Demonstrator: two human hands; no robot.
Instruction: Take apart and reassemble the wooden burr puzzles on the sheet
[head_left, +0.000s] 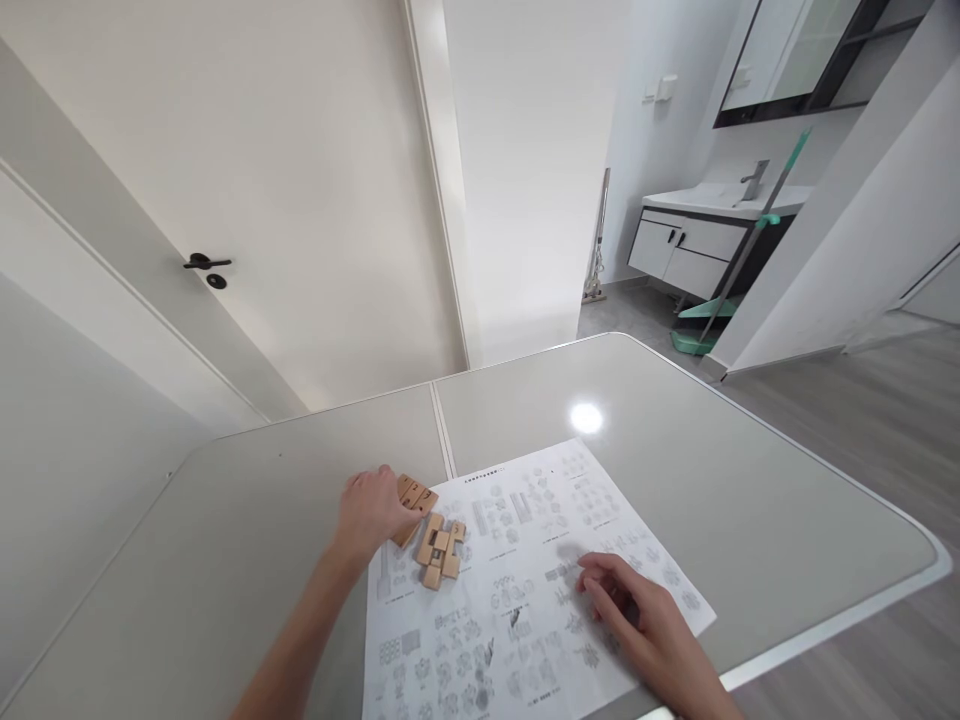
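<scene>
A printed sheet of diagrams (525, 580) lies on a grey table (262, 540). My left hand (369, 512) rests at the sheet's upper left corner, its fingers closed around several loose wooden puzzle pieces (414, 500). Just right of it, on the paper, sits a partly joined cluster of wooden puzzle blocks (439, 548), apart from the hand. My right hand (637, 615) lies on the sheet's right part, fingers curled loosely and pressing the paper, with nothing visible in them.
A seam (444, 440) splits the tabletop into two panels. Behind the table stands a white door with a black handle (204, 264). At the right an opening shows a bathroom vanity (697, 245), a green mop (720, 310) and a broom.
</scene>
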